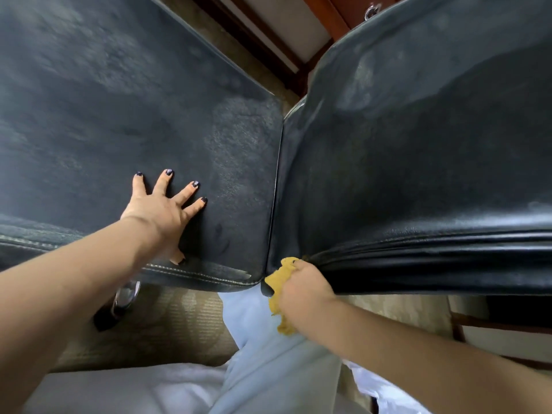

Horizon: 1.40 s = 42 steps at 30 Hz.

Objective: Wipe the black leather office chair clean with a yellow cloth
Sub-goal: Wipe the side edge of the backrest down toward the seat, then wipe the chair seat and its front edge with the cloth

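1. Two black leather panels of the chair (89,115) fill most of the view. They meet at a seam (276,189) that runs from near to far, just right of the middle.
2. On the left, a bare forearm reaches in from the near corner. The left hand (158,210) lies flat on the left panel with its fingers straight and spread and its thumb down at the stitched near edge. It holds nothing, and the nails are painted dark.
3. That left panel looks dull, with grey dusty patches that are heaviest toward the seam.
4. Under its near edge a chrome fitting (125,297) shows above a beige patterned carpet (167,324).
5. At the near middle the person's pale clothes (268,369) come into view.
6. The yellow cloth (276,286) sits at the near end of the seam, bunched up and touching the near edge of the right panel. A ragged tail of it hangs below the fist.
7. The right hand (304,291) grips the cloth and is pressed against the creased leather. Its fingertips are hidden.
8. The right panel is glossy along its rolled, creased near edge. Grey smudges lie farther back on it.
9. Brown wooden furniture (322,13) shows in the far gap between the panels.
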Each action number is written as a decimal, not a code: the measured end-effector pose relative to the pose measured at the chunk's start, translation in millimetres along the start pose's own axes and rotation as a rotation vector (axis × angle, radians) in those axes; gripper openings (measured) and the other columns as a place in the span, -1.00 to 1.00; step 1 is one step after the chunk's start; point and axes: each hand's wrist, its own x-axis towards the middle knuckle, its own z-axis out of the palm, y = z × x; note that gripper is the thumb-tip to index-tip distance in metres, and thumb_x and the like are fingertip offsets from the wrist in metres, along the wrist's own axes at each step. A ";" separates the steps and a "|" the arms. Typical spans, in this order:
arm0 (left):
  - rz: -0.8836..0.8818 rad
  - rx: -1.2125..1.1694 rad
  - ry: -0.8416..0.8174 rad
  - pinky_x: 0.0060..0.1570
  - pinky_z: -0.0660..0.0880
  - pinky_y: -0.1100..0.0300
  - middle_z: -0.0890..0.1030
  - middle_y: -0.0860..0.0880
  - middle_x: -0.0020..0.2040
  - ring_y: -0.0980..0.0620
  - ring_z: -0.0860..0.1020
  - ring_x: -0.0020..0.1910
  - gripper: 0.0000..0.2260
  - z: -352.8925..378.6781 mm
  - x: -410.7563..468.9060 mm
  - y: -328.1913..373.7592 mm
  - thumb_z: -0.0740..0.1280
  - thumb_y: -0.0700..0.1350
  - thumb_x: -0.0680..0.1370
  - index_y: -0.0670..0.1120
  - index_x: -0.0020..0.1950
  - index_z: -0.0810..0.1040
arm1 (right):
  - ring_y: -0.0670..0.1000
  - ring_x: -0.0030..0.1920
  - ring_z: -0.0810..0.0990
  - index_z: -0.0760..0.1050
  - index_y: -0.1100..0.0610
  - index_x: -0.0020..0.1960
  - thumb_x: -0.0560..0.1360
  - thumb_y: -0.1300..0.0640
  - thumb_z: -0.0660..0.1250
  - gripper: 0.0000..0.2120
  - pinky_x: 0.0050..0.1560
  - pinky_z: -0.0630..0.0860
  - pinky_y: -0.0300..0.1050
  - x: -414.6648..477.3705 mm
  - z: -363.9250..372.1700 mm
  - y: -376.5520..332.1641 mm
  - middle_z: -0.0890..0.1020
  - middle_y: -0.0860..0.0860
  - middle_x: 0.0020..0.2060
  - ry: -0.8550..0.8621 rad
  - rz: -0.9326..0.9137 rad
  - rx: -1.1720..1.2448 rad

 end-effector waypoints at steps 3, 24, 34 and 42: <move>0.007 0.008 -0.014 0.36 -0.11 -0.36 -0.28 0.01 0.55 -0.28 -0.23 0.50 -0.14 -1.2 -15.9 6.9 0.14 0.41 0.45 0.13 0.53 -0.28 | 0.02 0.19 0.43 0.46 0.09 -0.03 0.58 0.13 0.07 -0.80 0.21 0.18 -0.08 -15.0 -4.9 9.2 0.54 0.01 0.11 0.069 0.031 0.157; -0.243 -2.346 -0.243 -0.14 0.51 0.05 0.63 -0.12 -0.06 -0.07 0.61 -0.15 -0.81 47.3 -143.4 102.3 0.26 -0.05 0.54 -0.11 0.07 0.56 | 0.11 0.06 0.51 0.41 -0.13 0.30 0.53 0.24 0.11 -0.57 -0.10 0.28 -0.07 -47.4 -27.3 -131.1 0.59 -0.08 0.11 1.042 0.459 1.337; -0.359 -2.127 0.091 -0.26 0.47 0.07 0.60 -0.18 -0.08 -0.10 0.57 -0.16 -0.79 35.0 -159.1 86.7 0.10 -0.30 0.60 -0.17 0.09 0.50 | 0.00 0.31 0.39 0.28 -0.12 0.44 0.60 -0.02 0.14 -0.60 0.29 0.35 -0.05 -48.9 -19.9 -144.7 0.40 -0.18 0.37 1.138 0.258 1.508; -0.256 -1.996 0.109 -0.07 0.54 -0.01 0.61 -0.19 0.02 -0.16 0.57 0.00 -0.71 34.6 -144.2 84.0 0.07 -0.33 0.61 -0.17 0.24 0.49 | 0.02 0.41 0.33 0.01 -0.02 0.55 0.56 0.15 0.26 -0.34 0.25 0.28 -0.19 -16.9 -4.1 -136.0 0.31 -0.01 0.45 1.019 0.375 2.557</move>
